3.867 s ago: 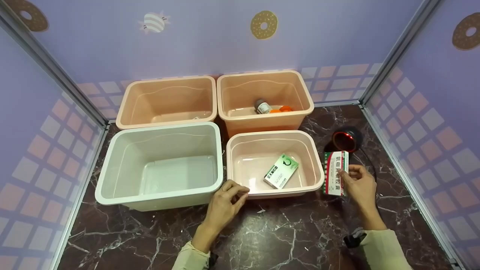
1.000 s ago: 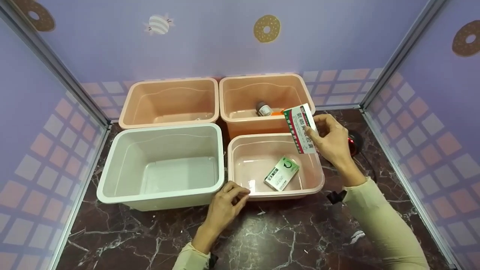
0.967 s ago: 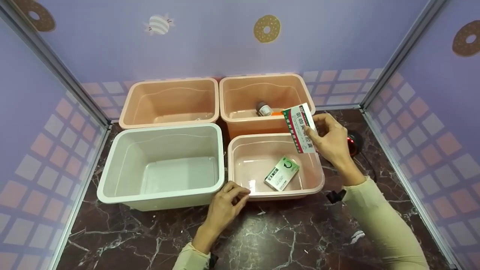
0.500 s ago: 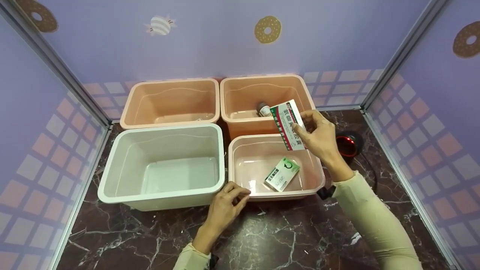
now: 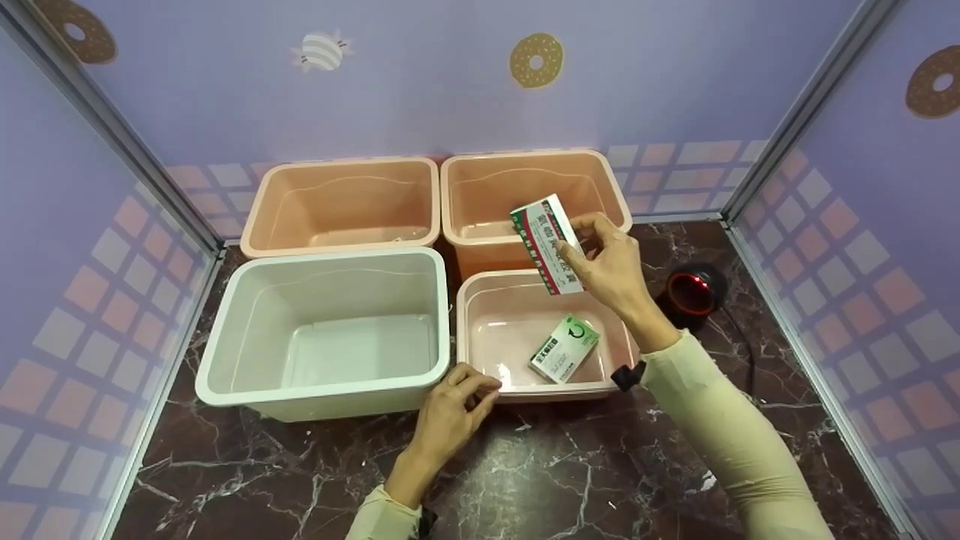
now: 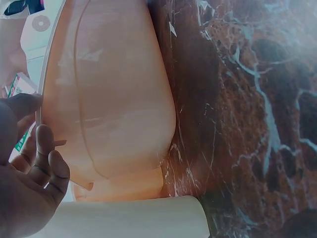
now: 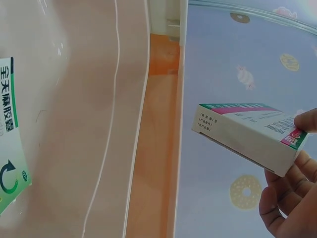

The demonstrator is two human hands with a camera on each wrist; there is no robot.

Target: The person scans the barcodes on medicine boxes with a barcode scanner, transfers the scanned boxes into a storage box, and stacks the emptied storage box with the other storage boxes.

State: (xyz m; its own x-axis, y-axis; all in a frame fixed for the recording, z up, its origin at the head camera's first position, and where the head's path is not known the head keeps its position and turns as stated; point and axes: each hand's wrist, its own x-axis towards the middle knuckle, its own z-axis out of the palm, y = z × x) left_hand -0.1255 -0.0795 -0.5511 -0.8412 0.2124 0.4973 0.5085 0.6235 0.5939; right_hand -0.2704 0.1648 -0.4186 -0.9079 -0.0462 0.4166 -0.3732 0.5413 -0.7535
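My right hand (image 5: 611,266) pinches a white, red and green medicine box (image 5: 550,247) by one edge. It holds the box up over the gap between the front pale pink bin (image 5: 487,283) and the back right orange bin (image 5: 525,156). A second medicine box (image 5: 566,349), green and white, lies flat on the pink bin's floor; part of this green box (image 7: 11,144) also shows in the right wrist view. At the pink bin's front left corner, my left hand (image 5: 450,401) pinches the rim; its thumb and fingers (image 6: 44,136) meet there in the left wrist view.
A pale green bin (image 5: 322,396) stands front left, with another orange bin (image 5: 337,165) behind it. To the right, a dark round device (image 5: 694,292) with a glowing red ring sits on the marble-patterned surface (image 5: 300,480), its cable trailing. Walls enclose the sides and back.
The right hand has lifted the red and green box from near the round device and carried it left and back over the bins. My left hand stays at the pink bin's rim.
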